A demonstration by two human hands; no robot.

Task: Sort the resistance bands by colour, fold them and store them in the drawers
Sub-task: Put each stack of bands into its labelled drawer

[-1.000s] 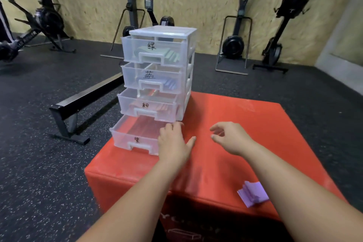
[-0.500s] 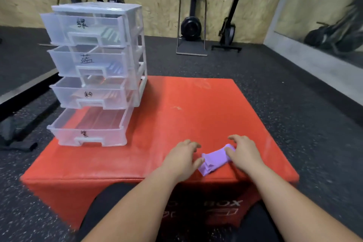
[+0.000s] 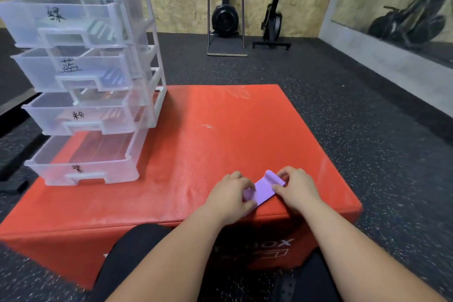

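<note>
A purple resistance band point(image 3: 266, 187) lies near the front edge of the red box point(image 3: 208, 144). My left hand point(image 3: 231, 195) pinches its near-left end and my right hand point(image 3: 295, 187) pinches its far-right end, so the band stretches flat between them. A clear plastic drawer unit point(image 3: 103, 76) with four labelled drawers stands on the box's left side. All four drawers are pulled out. The bottom drawer point(image 3: 83, 164) sticks out farthest and looks empty. Folded bands show in the three upper drawers: green, blue, pink.
Dark rubber floor point(image 3: 355, 117) surrounds the box. Rowing machines stand upright against the wooden back wall point(image 3: 225, 14). A mirror wall point(image 3: 397, 7) runs along the right. My knees in black show under the box's front edge.
Both hands left the bottom drawer, came to the box's front right and took hold of the purple band. It now lies spread out between them. The view turned right.
</note>
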